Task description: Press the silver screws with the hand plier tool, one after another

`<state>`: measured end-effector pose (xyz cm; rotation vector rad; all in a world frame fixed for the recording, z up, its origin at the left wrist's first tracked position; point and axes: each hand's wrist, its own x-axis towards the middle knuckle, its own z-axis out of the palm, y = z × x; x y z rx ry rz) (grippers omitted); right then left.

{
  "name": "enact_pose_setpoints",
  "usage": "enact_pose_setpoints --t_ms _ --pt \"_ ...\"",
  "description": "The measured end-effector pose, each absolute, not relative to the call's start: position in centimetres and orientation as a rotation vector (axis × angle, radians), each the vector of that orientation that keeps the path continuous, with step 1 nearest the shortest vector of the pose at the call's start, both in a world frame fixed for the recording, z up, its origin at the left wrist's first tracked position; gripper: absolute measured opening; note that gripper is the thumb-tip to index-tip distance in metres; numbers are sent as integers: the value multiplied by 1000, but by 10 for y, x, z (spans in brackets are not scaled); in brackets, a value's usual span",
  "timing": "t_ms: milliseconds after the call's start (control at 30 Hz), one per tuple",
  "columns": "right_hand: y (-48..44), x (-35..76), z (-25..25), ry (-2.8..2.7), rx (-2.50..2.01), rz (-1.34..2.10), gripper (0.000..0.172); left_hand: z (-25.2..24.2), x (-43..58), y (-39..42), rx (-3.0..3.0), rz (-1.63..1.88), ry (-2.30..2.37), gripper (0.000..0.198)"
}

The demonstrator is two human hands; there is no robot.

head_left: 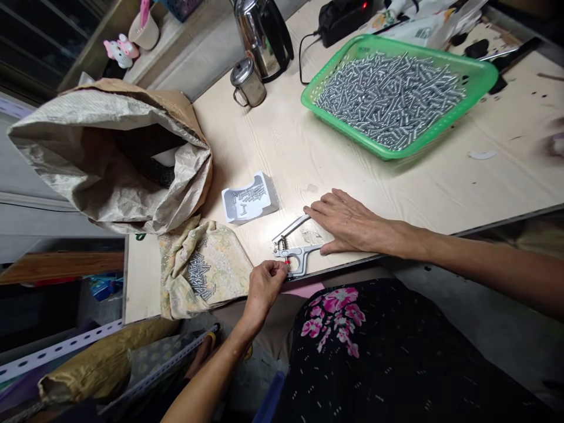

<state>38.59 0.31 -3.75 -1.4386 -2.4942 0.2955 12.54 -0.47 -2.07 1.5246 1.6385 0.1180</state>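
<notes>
The grey hand tool [303, 252] lies between left hand [264, 288] and right hand [352, 223], lengthwise: the right grasps its spread handles; the left, nearer its head, pinches something unclear

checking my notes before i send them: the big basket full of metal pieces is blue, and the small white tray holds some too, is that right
Not quite: the big basket is green, not blue, as the head view shows. The small white tray does hold some metal pieces.

a lidded metal mug [249, 86] stands just beside a shiny kettle [256, 38].
</notes>
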Motion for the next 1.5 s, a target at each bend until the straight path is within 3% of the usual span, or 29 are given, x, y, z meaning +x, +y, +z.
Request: enact_pose_setpoints --t_ms 300,367,467,633,700,867,1000,1100,1233,1333,1400,1500 --pt "-12 380 -32 -2512 -1477 300 35 -12 132 -26 2221 257 1517 25" --pt "-14 378 -34 -2500 -1500 313 31 -14 143 -20 2443 261 1321 40" --pt "-15 376 -35 -2480 -1521 310 33 -21 159 0 2657 166 1008 66" --pt "-22 379 -34 -2437 -1532 375 56 -29 173 28 2675 -28 841 69" --pt "-25 379 -33 -2407 -1577 352 54 -28 175 31 2682 -78 842 68" --pt "-32 376 -36 -2441 -1567 307 14 -22 178 28 2693 -110 867 44" --pt "-37 370 -42 -2417 -1547 249 6 -22 180 22 2678 -102 917 26" --pt "-42 365 -43 -2450 -1505 256 15 -23 180 18 2690 -108 900 13" --pt "-47 361 -43 -2452 -1468 312 21 -25 180 20 2693 -118 872 11" --pt "-45 363 -41 -2428 -1502 303 16 -27 178 22 2688 -97 873 13" --pt "-40 368 -39 -2422 -1551 255 5 -30 175 18 2692 2 899 24" --pt "-31 380 -35 -2426 -1581 229 36 -38 169 2 2711 197 939 39"
